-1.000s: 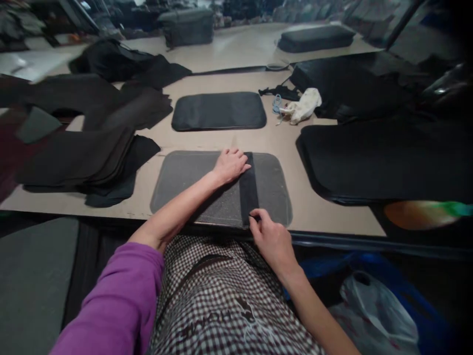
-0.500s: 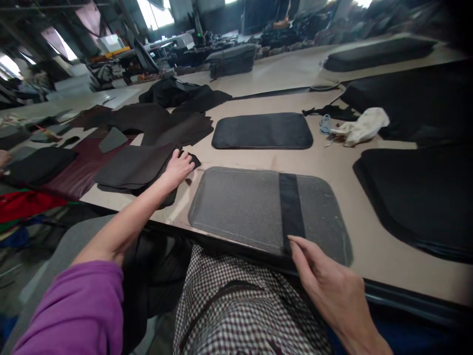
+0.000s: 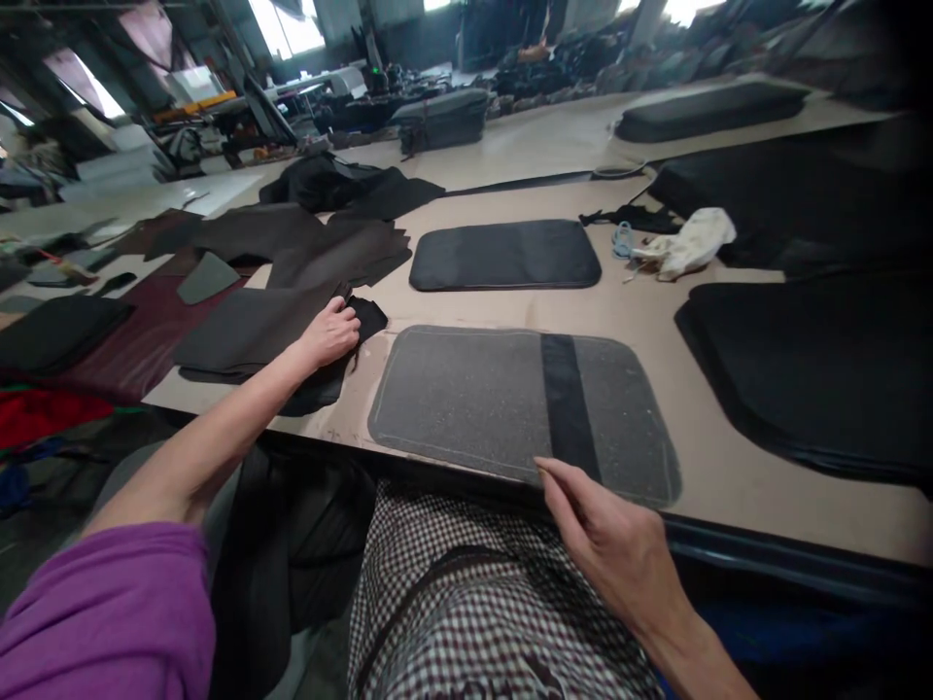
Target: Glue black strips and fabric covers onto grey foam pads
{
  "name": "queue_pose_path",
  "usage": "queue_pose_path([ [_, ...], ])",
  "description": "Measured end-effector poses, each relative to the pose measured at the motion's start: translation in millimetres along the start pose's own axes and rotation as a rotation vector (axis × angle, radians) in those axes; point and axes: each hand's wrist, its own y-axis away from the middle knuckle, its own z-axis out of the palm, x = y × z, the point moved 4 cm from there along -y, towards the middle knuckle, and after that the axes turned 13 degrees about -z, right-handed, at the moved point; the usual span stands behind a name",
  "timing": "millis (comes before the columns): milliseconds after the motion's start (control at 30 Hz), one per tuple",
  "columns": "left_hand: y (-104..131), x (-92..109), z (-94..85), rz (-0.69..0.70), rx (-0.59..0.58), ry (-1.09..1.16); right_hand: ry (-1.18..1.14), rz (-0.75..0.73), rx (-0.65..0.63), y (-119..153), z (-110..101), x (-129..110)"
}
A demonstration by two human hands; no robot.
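Note:
My left hand [image 3: 331, 332] is at the right edge of a pile of dark sheets [image 3: 240, 331], its fingers curled over the top sheet's edge. In front of me lies a flat grey rounded panel [image 3: 459, 399] with a pale line along its border. A black strip [image 3: 569, 403] crosses its right part. At the panel's front edge, just left of the strip, my right hand [image 3: 616, 530] has thumb and forefinger pressed together. Whatever is between those fingertips is too small to make out.
A black rounded panel [image 3: 506, 255] lies behind the grey one. To the right is a thick black stack [image 3: 816, 369]; a white cloth bundle [image 3: 689, 243] sits behind it. Brown cut pieces [image 3: 328, 248] and maroon material [image 3: 156, 321] spread to the left.
My left hand's fingers have curled in more at the pile's edge. My right hand has shifted left along the grey panel's front edge, off the black strip. The camera view has turned slightly.

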Motion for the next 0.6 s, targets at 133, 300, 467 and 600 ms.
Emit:
queue_pose_path([
  [133, 5.2, -5.0, -38.4, -0.165, 0.221, 0.007, -0.04, 0.004, 0.01, -0.3, -3.9, 0.9],
  [300, 29.3, 5.9, -101.8, -0.475, 0.595, 0.628, -0.214, 0.058, 0.027, -12.2, -8.3, 3.8],
  [467, 62.1, 84.2, -105.7, -0.416, 0.333, 1.61, -0.53, 0.187, 0.038, -39.9, 2.1, 9.6],
  [600, 96.6, 162.2, -75.8, -0.379, 0.041, 1.968, -0.877, 0.355, 0.02, -55.0, 27.3, 14.0],
])
